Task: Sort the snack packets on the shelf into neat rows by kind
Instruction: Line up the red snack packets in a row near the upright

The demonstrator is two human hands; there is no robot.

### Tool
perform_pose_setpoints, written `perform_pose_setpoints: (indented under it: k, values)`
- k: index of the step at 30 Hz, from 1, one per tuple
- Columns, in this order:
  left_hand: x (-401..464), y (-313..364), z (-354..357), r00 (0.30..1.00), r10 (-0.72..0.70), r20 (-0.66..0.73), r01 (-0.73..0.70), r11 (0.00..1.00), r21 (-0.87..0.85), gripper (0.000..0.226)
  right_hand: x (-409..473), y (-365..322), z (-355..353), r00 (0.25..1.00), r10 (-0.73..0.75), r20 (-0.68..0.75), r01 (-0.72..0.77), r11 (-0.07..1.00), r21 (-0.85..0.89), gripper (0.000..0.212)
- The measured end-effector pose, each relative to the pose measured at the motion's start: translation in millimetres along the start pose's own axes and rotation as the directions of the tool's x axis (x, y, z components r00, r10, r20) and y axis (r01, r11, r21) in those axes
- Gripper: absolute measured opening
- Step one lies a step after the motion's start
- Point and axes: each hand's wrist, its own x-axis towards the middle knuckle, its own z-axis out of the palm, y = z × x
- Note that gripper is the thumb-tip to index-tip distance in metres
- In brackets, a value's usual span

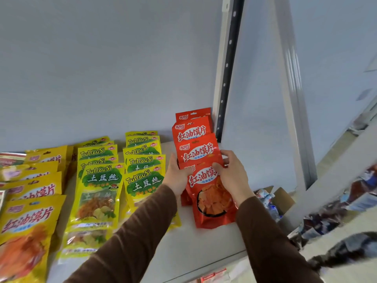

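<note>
The right hand (pixel 231 176) lies over the upper right corner of the front red packet (pixel 212 201), thumb curled onto its face and fingers bent round its right edge, so it grips the packet. The left hand (pixel 177 176) presses along the left edge of the same packet, fingers fairly straight and tucked toward the packet behind (whether they hook under is hidden). Both brown sleeves (pixel 130 231) reach in from below. The packet lies flat on the white shelf (pixel 204 248), its long axis running away from the person and tilted a little to the right at its near end, while the red row (pixel 193 137) behind it overlaps straight back to the wall. I judge the coming move is a small turn and push, squaring the front packet with that row; both hands are equally near. Left of them lie two rows of green-and-yellow packets (pixel 140 170), then a row of yellow packets (pixel 30 201).
</note>
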Motion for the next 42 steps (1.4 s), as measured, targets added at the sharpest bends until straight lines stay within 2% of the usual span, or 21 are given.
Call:
perform_pose_setpoints:
  k: [4, 7, 12, 15, 18, 23, 27, 32, 35, 37, 42]
  values:
    - [0, -5, 1, 1.0, -0.002, -0.023, 0.002, 1.0, -0.014, 0.042, 5, 1, -1, 0.998, 0.028, -0.057, -0.026, 0.999, 0.031, 0.021]
    - [1, -6, 0, 1.0, 0.001, -0.011, -0.001, 1.0, -0.015, 0.042, 5, 3, 1, 0.996, 0.072, -0.05, -0.068, 0.994, 0.083, 0.026]
    - [1, -7, 1, 1.0, 0.02, 0.0, -0.02, 1.0, -0.006, 0.043, 5, 1, 1, 0.997, 0.073, -0.04, -0.071, 0.997, 0.044, 0.035]
    - [5, -4, 2, 1.0, 0.001, -0.017, -0.001, 0.999, -0.045, 0.038, 8, -4, -1, 0.999, 0.048, 0.019, -0.05, 0.99, 0.134, 0.043]
    - [10, 0, 4, 1.0, -0.005, -0.014, 0.004, 0.996, -0.088, 0.037, 8, -9, 2, 0.993, 0.011, 0.119, -0.032, 0.984, 0.175, 0.042]
    - [10, -6, 4, 0.999, -0.015, 0.052, 0.019, 0.997, -0.081, 0.037, 9, 0, 0, 0.991, 0.019, 0.131, -0.042, 0.984, 0.171, 0.041]
    - [20, -4, 1, 1.0, -0.018, 0.006, 0.019, 0.993, -0.12, 0.035, 17, -3, -3, 0.984, -0.003, 0.177, -0.036, 0.975, 0.218, 0.045]
    - [26, 0, 9, 0.998, -0.047, 0.04, 0.053, 0.984, -0.167, 0.041, 25, -6, 4, 0.974, 0.019, 0.225, -0.074, 0.969, 0.236, 0.044]
    - [31, -1, 9, 1.0, 0.017, 0.026, -0.012, 0.984, -0.177, 0.041, 30, -6, 6, 0.973, 0.023, 0.23, -0.087, 0.959, 0.27, 0.05]
    - [31, -2, 10, 0.999, 0.043, 0.026, -0.038, 0.987, -0.154, 0.042, 31, -5, 7, 0.975, 0.007, 0.221, -0.066, 0.962, 0.264, 0.052]
    - [34, -6, 11, 1.0, -0.004, -0.021, 0.002, 0.994, -0.109, 0.045, 30, -8, 5, 0.98, -0.07, 0.186, 0.039, 0.985, 0.169, 0.059]
